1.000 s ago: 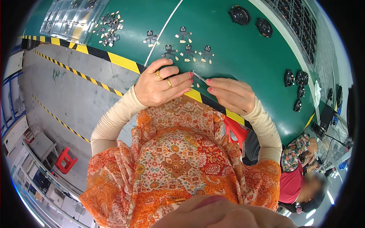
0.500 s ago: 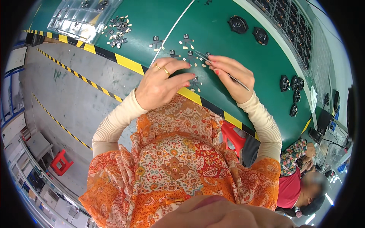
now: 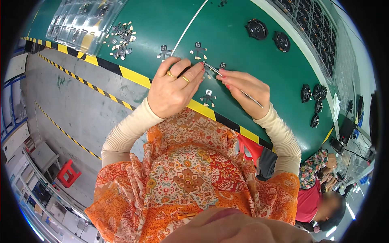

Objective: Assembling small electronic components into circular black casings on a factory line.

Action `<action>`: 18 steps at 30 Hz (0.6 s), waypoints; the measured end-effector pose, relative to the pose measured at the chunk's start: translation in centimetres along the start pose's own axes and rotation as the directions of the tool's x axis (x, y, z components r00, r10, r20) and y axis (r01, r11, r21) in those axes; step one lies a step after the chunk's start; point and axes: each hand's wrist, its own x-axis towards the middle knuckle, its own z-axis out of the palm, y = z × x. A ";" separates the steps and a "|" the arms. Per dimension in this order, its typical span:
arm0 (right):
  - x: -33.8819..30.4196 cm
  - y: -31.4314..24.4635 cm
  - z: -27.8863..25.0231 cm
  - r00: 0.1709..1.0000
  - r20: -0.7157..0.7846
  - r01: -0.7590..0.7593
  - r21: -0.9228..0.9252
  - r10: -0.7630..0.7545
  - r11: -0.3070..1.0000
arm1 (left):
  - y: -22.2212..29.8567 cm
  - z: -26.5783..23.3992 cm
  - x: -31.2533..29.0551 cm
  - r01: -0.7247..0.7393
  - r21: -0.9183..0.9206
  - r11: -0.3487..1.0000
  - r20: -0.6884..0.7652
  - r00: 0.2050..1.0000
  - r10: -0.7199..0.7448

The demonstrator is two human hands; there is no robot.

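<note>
Over the green bench, my left hand (image 3: 172, 91) has its fingers drawn together, tips at a small black flexible circuit (image 3: 208, 74) with pale tabs. That piece is partly hidden by the fingers. My right hand (image 3: 248, 90) is closed around metal tweezers (image 3: 253, 99), whose points meet the same piece beside my left fingertips. Similar flexible circuits lie apart around my hands: one nearer me (image 3: 208, 96), one farther off (image 3: 198, 49), one to the left (image 3: 163, 52) and one by the tweezers (image 3: 223, 65).
A pile of flexible circuits (image 3: 120, 40) lies to the left, beside a clear plastic tray (image 3: 77, 28). Round black housings (image 3: 257, 29) and smaller black parts (image 3: 316, 92) rest to the right. Black-and-yellow tape (image 3: 135, 77) marks the bench edge. A person (image 3: 310, 204) sits at the right.
My left fingers have moved closer together and onto the flexible circuit in the middle. The tweezers' points have come in to meet them. The view has shifted slightly.
</note>
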 end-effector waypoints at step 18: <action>0.1 0.3 0.1 0.997 0.003 0.083 -0.003 -0.083 0.997 | -0.3 -0.1 0.0 0.039 -0.077 0.996 0.019 0.999 -0.038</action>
